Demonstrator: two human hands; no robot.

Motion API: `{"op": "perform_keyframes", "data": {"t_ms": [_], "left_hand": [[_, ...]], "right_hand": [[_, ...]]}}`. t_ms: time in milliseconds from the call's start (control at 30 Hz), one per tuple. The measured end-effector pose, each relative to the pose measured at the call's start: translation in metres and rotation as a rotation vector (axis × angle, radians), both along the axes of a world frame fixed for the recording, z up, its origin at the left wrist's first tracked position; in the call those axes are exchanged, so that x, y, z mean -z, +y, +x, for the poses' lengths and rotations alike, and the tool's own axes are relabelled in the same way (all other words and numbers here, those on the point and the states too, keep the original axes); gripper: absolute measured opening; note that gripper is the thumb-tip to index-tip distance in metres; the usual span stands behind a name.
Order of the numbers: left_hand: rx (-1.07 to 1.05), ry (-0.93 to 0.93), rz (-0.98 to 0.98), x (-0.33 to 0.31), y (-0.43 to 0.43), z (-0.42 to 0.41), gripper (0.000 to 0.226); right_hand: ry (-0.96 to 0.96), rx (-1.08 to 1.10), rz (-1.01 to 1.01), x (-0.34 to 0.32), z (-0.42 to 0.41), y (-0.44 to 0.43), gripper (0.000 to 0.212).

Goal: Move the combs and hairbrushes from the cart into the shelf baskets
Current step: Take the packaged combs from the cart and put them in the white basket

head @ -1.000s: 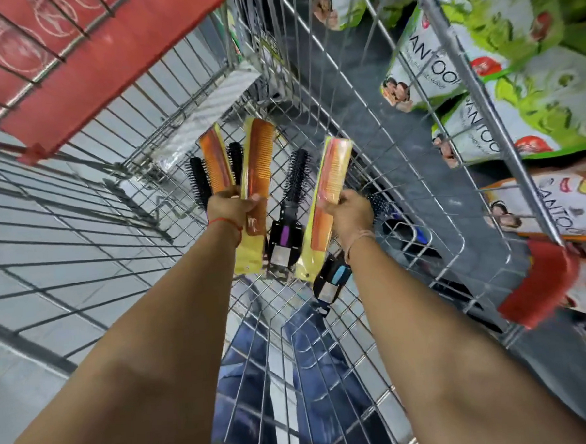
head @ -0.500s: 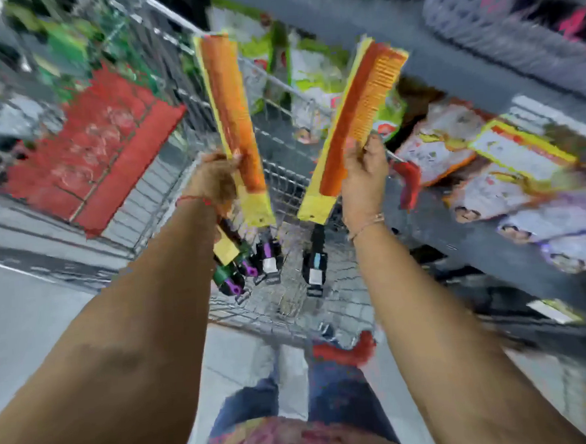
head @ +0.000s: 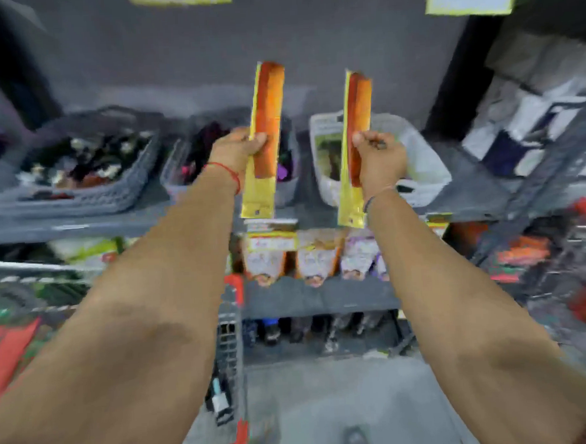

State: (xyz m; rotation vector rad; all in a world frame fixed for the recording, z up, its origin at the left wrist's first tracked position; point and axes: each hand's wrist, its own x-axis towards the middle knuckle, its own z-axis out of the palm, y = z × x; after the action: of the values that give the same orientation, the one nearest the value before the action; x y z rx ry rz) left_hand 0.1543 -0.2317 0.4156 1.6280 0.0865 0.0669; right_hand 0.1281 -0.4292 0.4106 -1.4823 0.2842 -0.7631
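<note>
Combs, two, packaged in yellow sleeves, both upright in front of the shelf. Left comb [head: 266,121] held in the left hand [head: 238,150]; grip closed around the sleeve's mid-length, thumb on the front face. Right comb [head: 359,123] in the right hand [head: 378,159]; grip likewise closed at mid-length, fingers curled round the sleeve's edge. Whether either hand also holds a hairbrush: cannot tell, none seen.

Both combs are off the cart and in the air, not yet in any basket. Behind the left comb sits the middle basket [head: 288,188], holding dark and purple items; behind the right comb the white basket [head: 428,167]. A third grey basket [head: 90,198] stands further left, full of dark pieces. Frame is motion-blurred; basket contents not identifiable with confidence.

Risks, as judged:
- Wrong basket. Contents are indistinct, so matching combs to like stock could fail.
- Slip. The sleeves look glossy and are pinched at one point only; a loosened grip could drop a comb to the floor [head: 328,406] in front of the shelf.
- Tall, upright combs may tip out over a low basket rim if released on end rather than laid flat.
</note>
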Motion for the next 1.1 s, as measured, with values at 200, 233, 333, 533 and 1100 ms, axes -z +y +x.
{"op": "perform_keyframes", "data": {"t_ms": [200, 233, 333, 533, 1100], "left_hand": [[-0.035, -0.064, 0.338, -0.02, -0.126, 0.063, 0.052], [-0.047, -0.054, 0.442, -0.019, -0.146, 0.071, 0.048], [0.008, 0.004, 0.569, -0.007, -0.182, 0.094, 0.042], [0.28, 0.237, 1.218, 0.04, -0.212, 0.107, 0.049], [-0.456, -0.01, 0.097, 0.004, 0.036, 0.009, 0.064]], "right_hand": [[0.363, -0.133, -0.146, 0.006, 0.062, -0.14, 0.041], [0.402, -0.159, -0.174, 0.008, 0.072, -0.162, 0.042], [0.472, -0.269, -0.258, 0.016, 0.095, -0.194, 0.043], [0.854, -0.529, -0.91, 0.05, 0.123, -0.191, 0.047], [0.233, -0.871, -0.192, -0.025, 0.061, 0.12, 0.044]]}}
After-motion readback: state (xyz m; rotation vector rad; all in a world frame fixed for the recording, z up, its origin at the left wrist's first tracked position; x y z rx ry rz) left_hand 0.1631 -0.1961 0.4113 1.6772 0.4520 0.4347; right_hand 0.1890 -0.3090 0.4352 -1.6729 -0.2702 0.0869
